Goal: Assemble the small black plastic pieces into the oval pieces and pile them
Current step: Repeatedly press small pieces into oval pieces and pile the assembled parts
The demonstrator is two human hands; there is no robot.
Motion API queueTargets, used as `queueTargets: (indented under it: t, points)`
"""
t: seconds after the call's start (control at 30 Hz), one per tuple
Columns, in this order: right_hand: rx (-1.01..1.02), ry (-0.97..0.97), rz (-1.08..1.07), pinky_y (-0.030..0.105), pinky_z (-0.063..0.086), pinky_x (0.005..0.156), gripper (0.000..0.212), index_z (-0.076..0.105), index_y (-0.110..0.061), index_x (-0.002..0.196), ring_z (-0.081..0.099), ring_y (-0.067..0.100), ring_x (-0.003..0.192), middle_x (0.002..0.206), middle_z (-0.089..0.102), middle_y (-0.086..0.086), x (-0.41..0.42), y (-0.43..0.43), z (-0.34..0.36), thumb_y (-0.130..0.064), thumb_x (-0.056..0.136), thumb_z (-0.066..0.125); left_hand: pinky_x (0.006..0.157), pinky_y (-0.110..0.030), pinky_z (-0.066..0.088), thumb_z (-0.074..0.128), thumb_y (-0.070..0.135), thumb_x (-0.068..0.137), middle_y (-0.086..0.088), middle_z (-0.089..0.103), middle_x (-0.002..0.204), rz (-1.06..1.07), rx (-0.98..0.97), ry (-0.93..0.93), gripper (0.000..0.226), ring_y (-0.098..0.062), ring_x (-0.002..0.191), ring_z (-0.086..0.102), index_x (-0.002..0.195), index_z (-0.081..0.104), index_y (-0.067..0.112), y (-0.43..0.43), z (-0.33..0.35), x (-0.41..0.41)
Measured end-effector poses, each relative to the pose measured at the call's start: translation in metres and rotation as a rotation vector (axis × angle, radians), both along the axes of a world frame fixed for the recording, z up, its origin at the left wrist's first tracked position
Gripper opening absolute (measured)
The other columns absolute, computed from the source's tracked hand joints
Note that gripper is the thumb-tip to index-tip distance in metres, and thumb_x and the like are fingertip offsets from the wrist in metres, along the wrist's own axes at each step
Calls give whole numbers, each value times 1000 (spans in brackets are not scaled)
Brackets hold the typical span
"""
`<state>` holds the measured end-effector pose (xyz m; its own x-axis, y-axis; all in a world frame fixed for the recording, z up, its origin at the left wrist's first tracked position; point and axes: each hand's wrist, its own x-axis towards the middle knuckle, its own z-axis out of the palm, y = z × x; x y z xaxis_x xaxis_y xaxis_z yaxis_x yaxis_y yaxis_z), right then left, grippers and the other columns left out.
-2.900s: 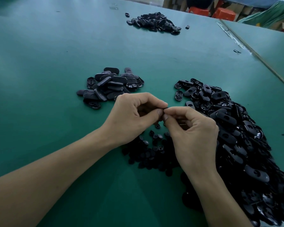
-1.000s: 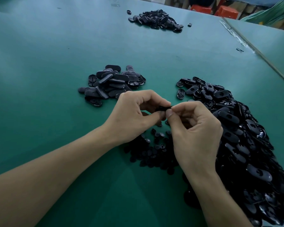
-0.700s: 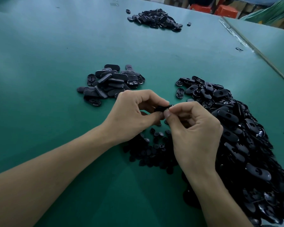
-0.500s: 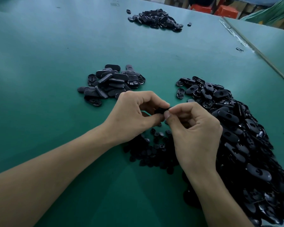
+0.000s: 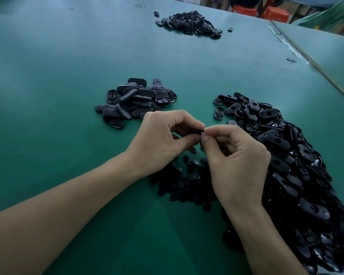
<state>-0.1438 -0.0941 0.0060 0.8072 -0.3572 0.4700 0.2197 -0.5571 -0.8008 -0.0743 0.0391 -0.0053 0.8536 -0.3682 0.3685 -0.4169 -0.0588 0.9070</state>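
My left hand (image 5: 163, 139) and my right hand (image 5: 234, 159) meet above the green table, fingertips together. Between them sits a black oval piece (image 5: 196, 132), pinched by the left thumb and fingers; the right thumb and forefinger pinch at its right end, and whatever small piece they hold is hidden. Under my hands lies a heap of small round black pieces (image 5: 187, 181). A big pile of loose oval pieces (image 5: 286, 155) spreads on the right. A smaller pile of oval pieces (image 5: 137, 100) lies just beyond my left hand.
A third pile of black pieces (image 5: 189, 22) lies at the far side of the green table (image 5: 58, 96). A table seam (image 5: 314, 64) runs diagonally at the right, with a stray black bit beside it. Red stools (image 5: 274, 13) stand beyond the table's far edge.
Both hands have stayed together over the small-piece heap, working the same oval piece; only the fingertips have shifted slightly. The piles have not moved.
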Motion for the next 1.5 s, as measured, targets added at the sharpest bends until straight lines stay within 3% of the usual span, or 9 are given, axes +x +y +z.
queueTargets:
  t: [0.3,0.6,0.83,1.0,1.27,1.5]
  points:
    - [54,6,13,11,51,64,26,69,-32,81,71,6,70,77,71,-17,1,0,0,-7,87,73,73,-19,58,77,9,79,6,78,86,17,-15,-73,26,-6,77,74,92,75,31,-2,-2,-1]
    - [28,-31,-7,7,47,63,26,65,-30,82,68,4,68,79,70,-15,0,2,0,-5,86,73,74,-30,62,77,4,80,0,78,89,14,-12,-94,27,-13,77,76,99,75,23,-1,-5,-1]
    - [16,-20,-18,11,49,61,26,64,-31,78,68,7,66,76,70,-15,-1,0,0,-8,86,75,72,-33,63,79,2,78,2,77,90,19,26,-124,29,-9,77,75,99,75,22,-1,-4,-1]
    - [3,-20,-24,10,49,62,22,68,-30,81,68,5,66,71,70,-15,-1,2,1,-9,87,74,70,-20,58,82,5,77,3,77,85,87,67,-198,17,-5,73,73,93,78,12,0,-3,-2]
    - [-33,-36,21,8,48,63,20,70,-29,90,68,3,69,75,70,-20,-4,5,5,-9,90,71,68,-11,52,83,3,78,6,77,82,116,72,-165,16,-3,71,72,90,78,12,1,-2,-2]
    - [-57,-31,39,9,49,64,19,71,-27,90,68,4,72,76,69,-20,-4,3,5,-8,90,71,65,-22,58,82,0,79,0,76,76,102,42,-120,13,-14,66,73,86,77,11,0,-3,-2]
